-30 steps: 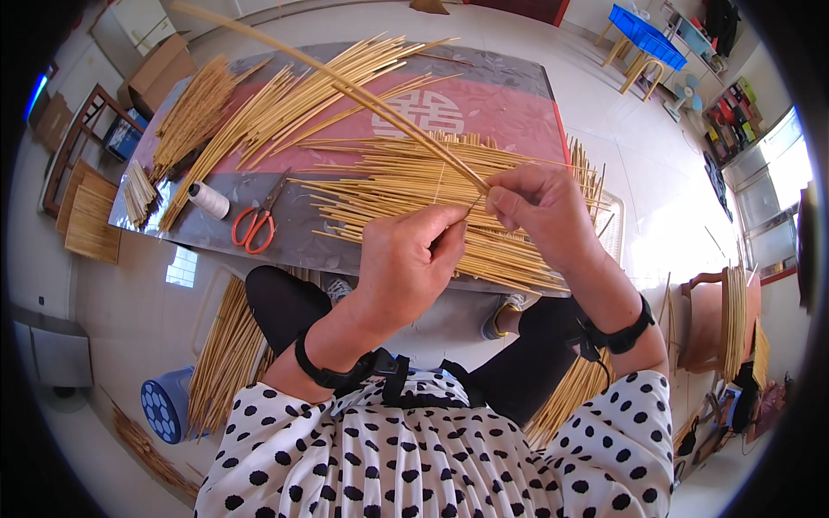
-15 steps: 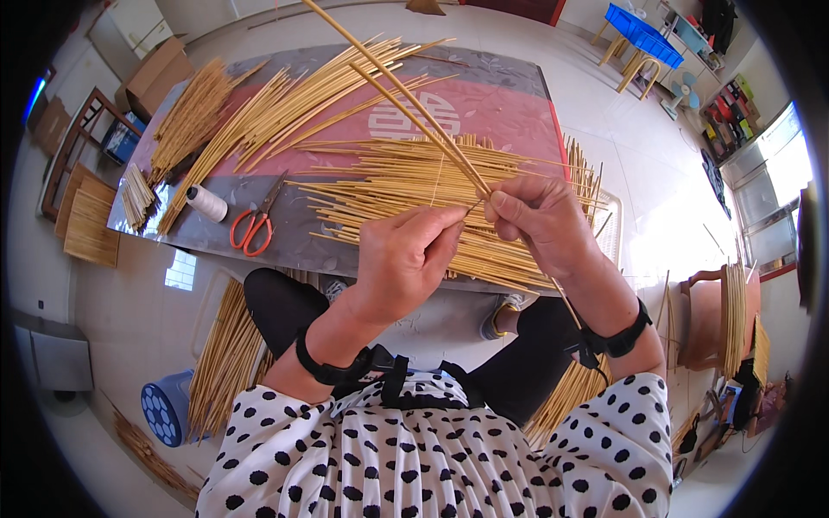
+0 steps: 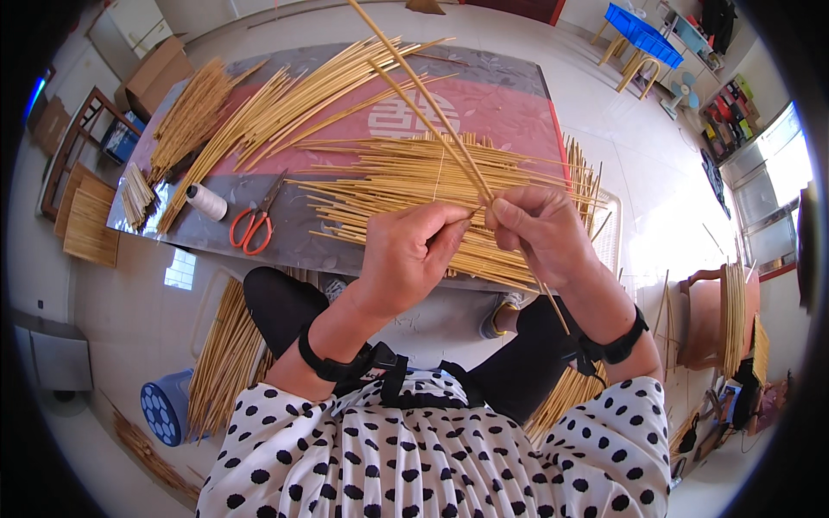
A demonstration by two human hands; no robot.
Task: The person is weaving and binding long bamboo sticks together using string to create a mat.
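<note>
My right hand (image 3: pixel 544 231) pinches two long straw-coloured stalks (image 3: pixel 445 119) where they come together. They slant up to the left and spread apart; a lower end sticks out below the hand. Close beside it, my left hand (image 3: pixel 406 259) is closed, thumb against forefinger, on a thin thread (image 3: pixel 439 175) that shows above its knuckles. The fingertips of both hands nearly meet at the stalks. Beneath and beyond them, a broad pile of stalks (image 3: pixel 380 164) lies on the table. A white thread spool (image 3: pixel 206 202) and orange-handled scissors (image 3: pixel 253 226) lie to the left.
More stalks (image 3: pixel 298 104) and brushy brown bundles (image 3: pixel 192 116) cover the table's (image 3: pixel 518 86) far left. A light basket (image 3: pixel 610 229) is at its right edge. On the floor at left, a stalk bundle (image 3: pixel 226 354) stands by a blue stool (image 3: pixel 167 410).
The stalks' upper ends have swung right and stand steeper. My right hand has turned slightly, and the lower end now shows clear of the wrist. My left hand has shifted slightly right.
</note>
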